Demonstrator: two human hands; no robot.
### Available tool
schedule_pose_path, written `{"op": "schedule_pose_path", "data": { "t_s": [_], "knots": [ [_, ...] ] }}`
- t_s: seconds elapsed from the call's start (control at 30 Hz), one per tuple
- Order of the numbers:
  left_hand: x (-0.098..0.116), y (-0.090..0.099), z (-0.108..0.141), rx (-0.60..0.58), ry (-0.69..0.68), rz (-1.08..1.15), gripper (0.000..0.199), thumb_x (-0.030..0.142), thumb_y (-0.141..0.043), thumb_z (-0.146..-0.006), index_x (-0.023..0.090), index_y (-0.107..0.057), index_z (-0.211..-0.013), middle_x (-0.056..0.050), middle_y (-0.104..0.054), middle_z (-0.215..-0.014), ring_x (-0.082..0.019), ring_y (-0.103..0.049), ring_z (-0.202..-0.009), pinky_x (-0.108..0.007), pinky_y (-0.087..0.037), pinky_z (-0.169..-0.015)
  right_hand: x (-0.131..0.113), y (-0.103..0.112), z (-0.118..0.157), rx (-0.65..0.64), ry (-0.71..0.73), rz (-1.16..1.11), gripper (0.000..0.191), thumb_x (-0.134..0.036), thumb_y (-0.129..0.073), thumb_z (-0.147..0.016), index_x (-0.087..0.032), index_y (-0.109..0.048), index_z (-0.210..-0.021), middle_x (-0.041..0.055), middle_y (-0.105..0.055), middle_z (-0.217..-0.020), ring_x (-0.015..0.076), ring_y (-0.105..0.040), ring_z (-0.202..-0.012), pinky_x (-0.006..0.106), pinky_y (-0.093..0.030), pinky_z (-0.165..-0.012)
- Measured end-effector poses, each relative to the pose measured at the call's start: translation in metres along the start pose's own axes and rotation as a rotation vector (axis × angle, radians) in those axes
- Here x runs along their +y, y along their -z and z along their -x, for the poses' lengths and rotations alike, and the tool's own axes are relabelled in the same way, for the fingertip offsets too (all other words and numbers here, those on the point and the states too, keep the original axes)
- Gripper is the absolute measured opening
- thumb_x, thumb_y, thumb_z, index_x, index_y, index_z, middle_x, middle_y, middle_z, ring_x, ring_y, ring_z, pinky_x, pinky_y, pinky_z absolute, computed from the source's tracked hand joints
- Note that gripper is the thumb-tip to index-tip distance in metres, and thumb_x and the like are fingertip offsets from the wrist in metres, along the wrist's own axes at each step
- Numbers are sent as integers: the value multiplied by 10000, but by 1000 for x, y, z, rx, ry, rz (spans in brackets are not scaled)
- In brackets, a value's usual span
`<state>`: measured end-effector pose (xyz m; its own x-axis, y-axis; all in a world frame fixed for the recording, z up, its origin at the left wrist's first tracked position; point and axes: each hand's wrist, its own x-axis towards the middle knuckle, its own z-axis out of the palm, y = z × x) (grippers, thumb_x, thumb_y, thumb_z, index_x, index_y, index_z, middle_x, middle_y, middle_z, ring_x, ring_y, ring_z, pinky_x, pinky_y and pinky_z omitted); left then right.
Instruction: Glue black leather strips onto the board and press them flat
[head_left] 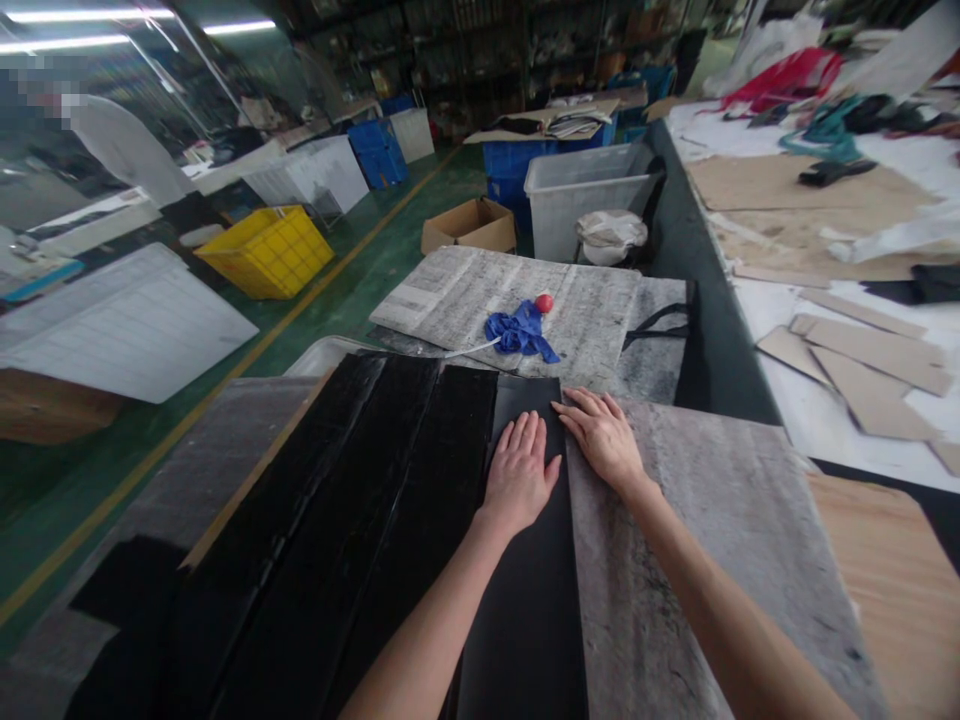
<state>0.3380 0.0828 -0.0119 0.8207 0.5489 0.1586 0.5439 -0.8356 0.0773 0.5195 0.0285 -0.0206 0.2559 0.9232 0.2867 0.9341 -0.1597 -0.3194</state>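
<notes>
A long matte black strip (525, 600) lies lengthwise on the worktable, along the right edge of several glossy black strips (360, 510). My left hand (521, 472) rests flat on the matte strip near its far end, fingers stretched forward. At that strip's right edge is my right hand (602, 438), its fingers spread, the fingertips touching the edge and the palm over the grey, stained board (697, 520). Neither hand grips anything. Beyond the far ends of the strips lie a crumpled blue cloth (519, 332) and a small red ball-like object (544, 303).
To the right runs a long table with cut cardboard pieces (870, 365) and dark scraps. Ahead stand a grey plastic bin (585, 190) and an open cardboard box (471, 226). A yellow crate (266, 252) sits on the green floor, near a person (124, 150) at the left.
</notes>
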Motion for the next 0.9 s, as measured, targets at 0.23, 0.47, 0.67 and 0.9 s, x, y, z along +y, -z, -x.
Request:
{"op": "schedule_pose_path", "data": {
  "t_s": [0.23, 0.47, 0.67, 0.9],
  "knots": [
    [0, 1, 1, 5, -8, 3, 604, 418, -352, -1070, 27, -387, -1530, -166, -378, -1629, -269, -329, -1526, -421, -267, -1272, 1, -2, 0, 12, 5, -8, 370, -386, -438, -1056, -308, -666, -1337, 48, -600, -1465, 275, -504, -1403, 543, -363, -1193],
    [2, 1, 3, 29, -4, 27, 550, 377, -388, -1061, 40, -454, -1491, -167, -444, -1590, -264, -386, -1497, -416, -294, -1262, 6, -2, 3, 117, 10, -110, 411, -425, -389, -1065, -284, -690, -1306, 77, -559, -1504, 277, -465, -1441, 539, -354, -1199],
    [2, 0, 2, 34, 4, 41, 534, 361, -405, -1054, 46, -468, -1481, -157, -456, -1584, -264, -397, -1489, -414, -313, -1256, 5, -2, 4, 79, 67, -138, 397, -470, -404, -1058, -320, -761, -1146, 36, -696, -1329, 275, -576, -1333, 578, -358, -1167],
    [5, 1, 4, 36, 14, 42, 524, 348, -398, -1057, 42, -475, -1474, -154, -466, -1578, -269, -406, -1484, -415, -326, -1250, 5, -2, 3, 73, 43, -136, 348, -436, -442, -1054, -322, -760, -1138, 23, -690, -1342, 259, -574, -1334, 554, -359, -1171]
  ]
}}
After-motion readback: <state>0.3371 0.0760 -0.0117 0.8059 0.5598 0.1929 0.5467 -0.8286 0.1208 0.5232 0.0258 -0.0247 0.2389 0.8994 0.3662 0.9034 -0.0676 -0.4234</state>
